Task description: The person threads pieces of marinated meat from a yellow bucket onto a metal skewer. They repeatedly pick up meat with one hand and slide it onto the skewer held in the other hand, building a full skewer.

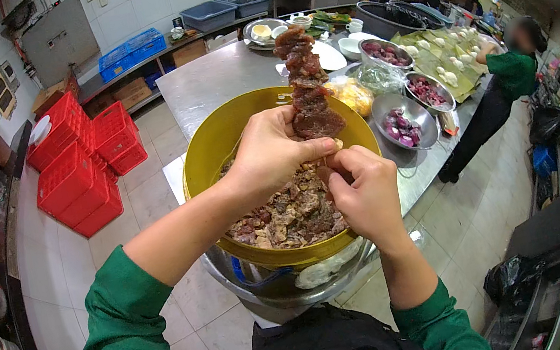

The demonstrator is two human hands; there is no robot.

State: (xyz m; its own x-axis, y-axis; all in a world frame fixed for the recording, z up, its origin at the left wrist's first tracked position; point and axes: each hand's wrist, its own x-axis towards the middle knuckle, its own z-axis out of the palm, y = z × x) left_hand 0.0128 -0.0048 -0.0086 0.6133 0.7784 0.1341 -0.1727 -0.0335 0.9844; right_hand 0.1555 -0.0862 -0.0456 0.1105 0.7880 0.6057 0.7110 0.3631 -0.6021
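Observation:
A skewer of raw, dark red meat pieces [306, 86] stands nearly upright above a yellow pot [201, 144]. My left hand [272, 145] grips it just under the lowest large piece, its thumb pressed by a small pale piece [337, 143]. Right below, my right hand [365, 182] pinches the lower end of the stick, which the fingers mostly hide. Under both hands, the pot holds a heap of cut, seasoned meat [282, 219]. The pot rests in a wide metal basin [225, 280].
A steel table [217, 76] carries bowls of chopped red onion [401, 125], a bag of yellow pieces [353, 94] and banana leaves with white mounds [440, 62]. A co-worker [512, 58] stands at its right side. Red crates [73, 183] are stacked on the floor at left.

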